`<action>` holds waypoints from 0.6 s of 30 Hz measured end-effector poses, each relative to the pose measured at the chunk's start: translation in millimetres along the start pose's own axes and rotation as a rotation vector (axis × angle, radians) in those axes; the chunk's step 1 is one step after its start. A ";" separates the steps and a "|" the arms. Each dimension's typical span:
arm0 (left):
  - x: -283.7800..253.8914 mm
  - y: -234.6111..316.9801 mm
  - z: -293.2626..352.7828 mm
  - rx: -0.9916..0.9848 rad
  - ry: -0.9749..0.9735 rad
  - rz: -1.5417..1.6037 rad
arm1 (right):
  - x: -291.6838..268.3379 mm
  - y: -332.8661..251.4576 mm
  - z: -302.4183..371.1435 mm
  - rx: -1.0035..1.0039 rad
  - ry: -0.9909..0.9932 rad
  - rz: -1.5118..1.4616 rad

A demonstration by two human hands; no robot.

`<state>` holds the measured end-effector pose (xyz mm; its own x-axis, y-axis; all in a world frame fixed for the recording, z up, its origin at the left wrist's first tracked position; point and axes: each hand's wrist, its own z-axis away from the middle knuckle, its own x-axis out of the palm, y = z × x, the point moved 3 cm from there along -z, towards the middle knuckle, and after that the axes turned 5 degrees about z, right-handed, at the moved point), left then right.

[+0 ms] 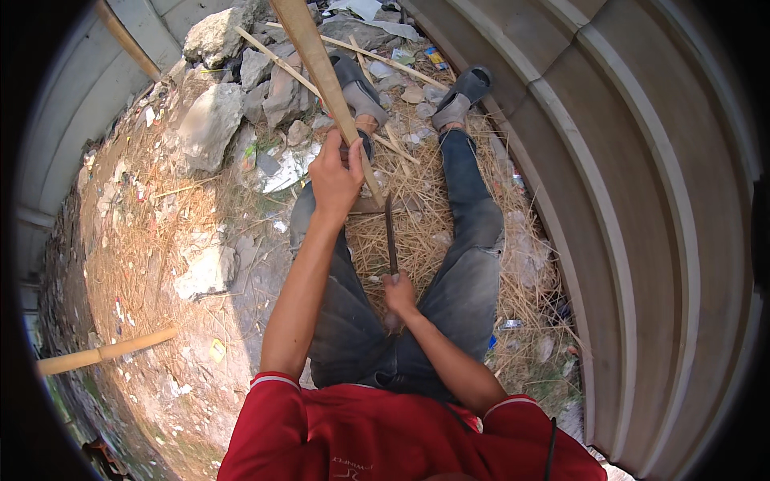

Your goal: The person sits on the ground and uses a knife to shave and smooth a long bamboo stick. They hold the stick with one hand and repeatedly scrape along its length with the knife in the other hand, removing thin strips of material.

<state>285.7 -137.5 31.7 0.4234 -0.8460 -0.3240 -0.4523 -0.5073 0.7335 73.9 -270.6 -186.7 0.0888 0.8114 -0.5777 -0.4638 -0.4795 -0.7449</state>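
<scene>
At the far left, well apart from the left grip, a yellowish bamboo length is being left on the littered ground. Nearer, left of and beyond the left grip, a pale rock is being lit by the sun, and a thin strip is lying among stones.

The left grip is being kept closed around a long bamboo piece. The piece is being held at a slant, its lower end being directed to the ground between the legs, just below and right of this grip. At that end, a brown bar is lying crosswise; contact between the two cannot be confirmed.

Directly beyond the right grip, a dark narrow blade is being pointed away from the body, its tip being placed just beside the lower bamboo end. The right grip is being closed around the tool's handle end.

Around the blade, straw-like slivers are being strewn. Work on the piece is judged to be in progress, not finished; how much is being left uncut cannot be determined.
</scene>
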 end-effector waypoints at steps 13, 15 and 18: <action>-20.6 -36.5 -8.5 -0.159 -0.360 0.341 | -101.2 -126.6 4.2 -0.181 0.150 -0.633; -14.8 -34.6 -9.4 -0.169 -0.350 0.354 | -102.4 -124.5 13.1 -0.247 0.172 -0.582; -10.1 -31.5 -8.3 -0.176 -0.296 0.375 | -53.3 -54.6 18.6 -0.236 0.109 -0.335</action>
<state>302.2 -111.6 16.8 0.0056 -0.9877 -0.1561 -0.3807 -0.1464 0.9130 78.1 -281.5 -109.0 0.2991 0.9015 -0.3127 -0.1798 -0.2686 -0.9463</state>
